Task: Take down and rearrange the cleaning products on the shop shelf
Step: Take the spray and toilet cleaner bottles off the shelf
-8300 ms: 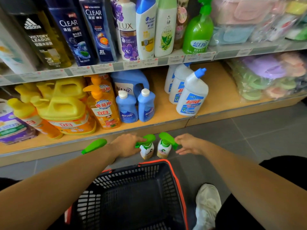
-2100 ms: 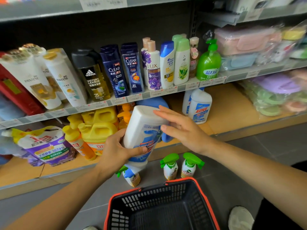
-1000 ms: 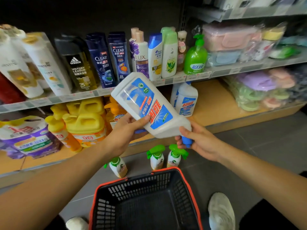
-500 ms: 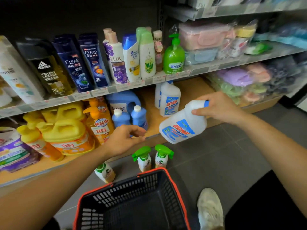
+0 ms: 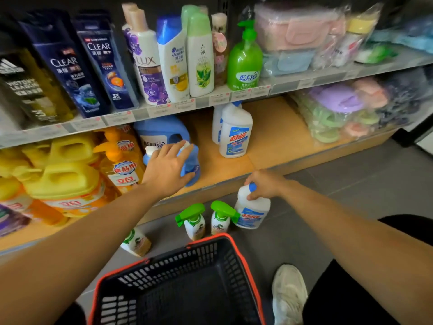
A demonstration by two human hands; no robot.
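Note:
My right hand (image 5: 266, 184) grips the neck of a white toilet cleaner bottle (image 5: 253, 212) with a blue cap, standing upright on the grey floor beside two green-trigger spray bottles (image 5: 208, 219). A third spray bottle (image 5: 137, 242) stands further left on the floor. My left hand (image 5: 167, 168) reaches onto the bottom wooden shelf (image 5: 269, 141) with spread fingers over two small blue bottles (image 5: 193, 170) with white caps. Two more white cleaner bottles (image 5: 234, 132) stand further back on that shelf.
A black basket with a red rim (image 5: 182, 285) sits on the floor close below me. Yellow detergent jugs (image 5: 61, 174) and a big blue jug (image 5: 161, 132) fill the shelf's left. Shampoo bottles (image 5: 173, 57) line the shelf above. My white shoe (image 5: 289, 294) is at right.
My right hand has lowered the white cleaner bottle from mid-air to the floor beside the spray bottles. My left hand has reached forward onto the small blue bottles.

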